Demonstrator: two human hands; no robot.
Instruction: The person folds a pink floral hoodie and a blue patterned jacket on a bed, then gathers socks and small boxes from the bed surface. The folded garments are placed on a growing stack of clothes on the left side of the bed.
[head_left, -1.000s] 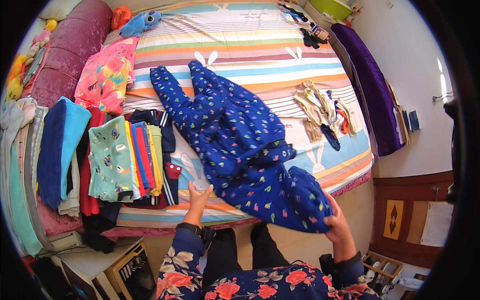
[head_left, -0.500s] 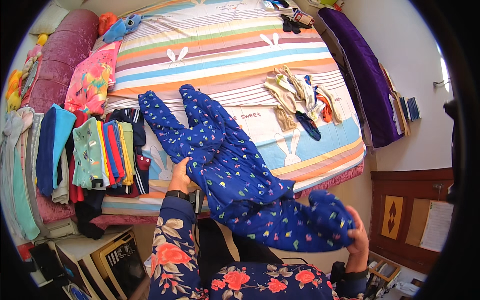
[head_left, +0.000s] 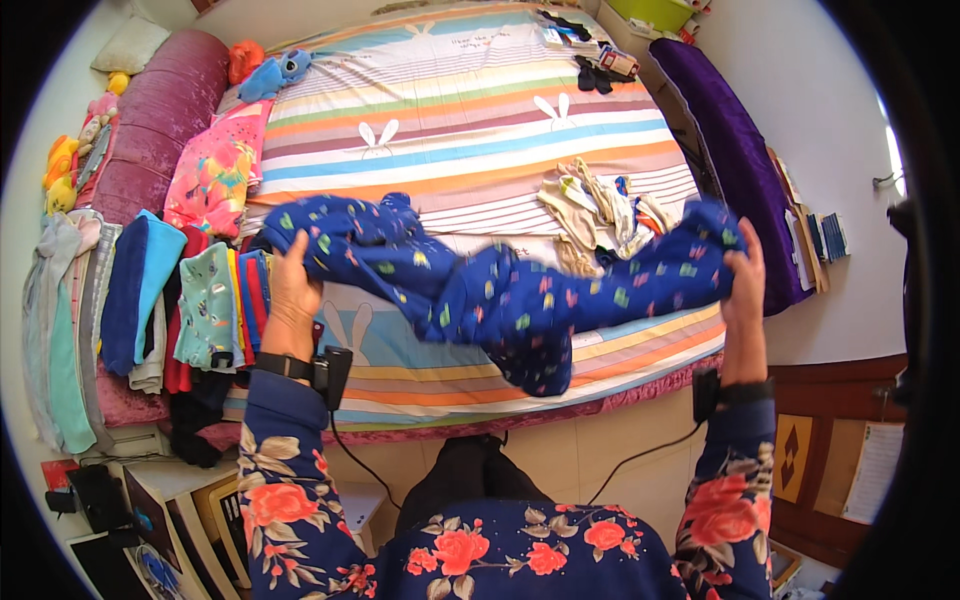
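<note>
Pinching a navy printed garment [head_left: 610, 295], not yet folded, between left hand [head_left: 293, 285] and right hand [head_left: 745, 275]. Showing clothes [head_left: 205, 310] already folded beside the left, socks [head_left: 570, 208] loose inward of the right

On the far part of my striped bedsheet [head_left: 440, 160] I see short dark lettering [head_left: 480, 43] in two small lines. Nearer, a word's tail end [head_left: 518, 251] – reddish letters – shows just above the blue garment [head_left: 520, 300] I hold; the garment hides the rest from me. Its own small coloured figures look partly letter-like, too blurred for me to read. At far right, a small box [head_left: 619, 63] carries tiny print. On the near-right wooden panel [head_left: 800, 395], a white paper [head_left: 875, 472] bears faint lines – illegible from here.
</note>
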